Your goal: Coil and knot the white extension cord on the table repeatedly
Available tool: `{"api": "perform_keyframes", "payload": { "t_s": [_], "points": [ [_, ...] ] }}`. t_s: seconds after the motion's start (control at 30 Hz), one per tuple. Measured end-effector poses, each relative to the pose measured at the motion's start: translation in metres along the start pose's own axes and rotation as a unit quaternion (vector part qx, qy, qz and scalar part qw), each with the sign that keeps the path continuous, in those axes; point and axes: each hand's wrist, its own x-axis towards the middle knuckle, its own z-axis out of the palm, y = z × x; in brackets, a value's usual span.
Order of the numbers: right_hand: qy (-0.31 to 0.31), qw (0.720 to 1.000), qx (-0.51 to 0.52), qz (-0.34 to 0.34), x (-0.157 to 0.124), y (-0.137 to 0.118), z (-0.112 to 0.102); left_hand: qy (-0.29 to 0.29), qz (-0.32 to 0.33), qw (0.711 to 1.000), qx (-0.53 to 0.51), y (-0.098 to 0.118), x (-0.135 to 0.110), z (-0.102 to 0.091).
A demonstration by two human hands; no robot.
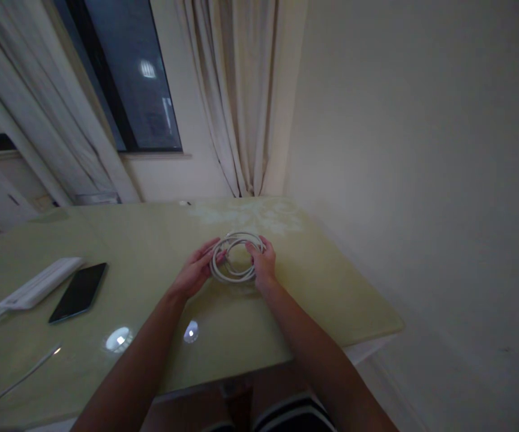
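Note:
A light grey cable [233, 278], wound into a round coil of several loops, is held in front of me over the table. My left hand [196, 270] is closed on the coil's left side, with its fingers at the loops. On the right side, my right hand [263, 259] wraps round the loops, its thumb on the inner edge. Whether the coil touches the tabletop, I cannot tell.
The pale green glossy table [326, 288] meets a plain wall on the right. To the left lie a black smartphone [79, 292], a white power strip [41, 283] and a thin white cable [25, 376]. Curtains [245, 90] hang behind the table beside a window [128, 72].

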Motion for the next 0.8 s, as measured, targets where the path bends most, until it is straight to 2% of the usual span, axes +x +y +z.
{"api": "perform_keyframes", "payload": {
  "t_s": [0.1,0.17,0.23,0.3,0.33,0.4,0.47,0.53,0.63,0.7,0.73,0.8],
  "points": [
    [0.008,0.999,-0.041,0.0,0.005,0.006,-0.002,-0.041,-0.032,0.999,0.015,0.004,-0.003,-0.006],
    [0.022,0.992,-0.113,-0.054,0.007,0.006,-0.005,-0.03,-0.029,0.999,0.028,0.003,-0.003,-0.007],
    [0.038,0.963,-0.218,-0.156,0.005,0.002,-0.007,-0.01,-0.01,0.999,0.041,-0.001,-0.001,-0.004],
    [0.039,0.911,-0.316,-0.262,-0.003,-0.005,-0.008,0.006,0.01,0.998,0.062,-0.006,0.0,0.0],
    [0.019,0.885,-0.351,-0.304,-0.009,-0.009,-0.007,0.013,0.02,0.997,0.077,-0.009,0.001,0.002],
    [-0.074,0.841,-0.398,-0.358,-0.023,-0.013,-0.003,0.027,0.048,0.992,0.117,-0.013,0.002,0.005],
    [-0.183,0.802,-0.429,-0.372,-0.034,-0.011,0.003,0.045,0.085,0.981,0.166,-0.015,0.003,0.007],
    [-0.244,0.779,-0.455,-0.355,-0.042,-0.004,0.008,0.06,0.111,0.969,0.211,-0.015,0.003,0.007],
    [-0.275,0.769,-0.476,-0.325,-0.044,0.007,0.012,0.076,0.129,0.955,0.257,-0.01,0.003,0.003],
    [-0.287,0.769,-0.472,-0.323,-0.043,0.009,0.012,0.083,0.153,0.928,0.328,-0.006,0.004,-0.002],
    [-0.284,0.775,-0.461,-0.326,-0.042,0.008,0.011,0.091,0.171,0.903,0.383,-0.004,0.004,-0.005],
    [-0.258,0.803,-0.424,-0.331,-0.04,0.003,0.01,0.111,0.203,0.835,0.5,0.0,0.005,-0.012]
  ]
}}
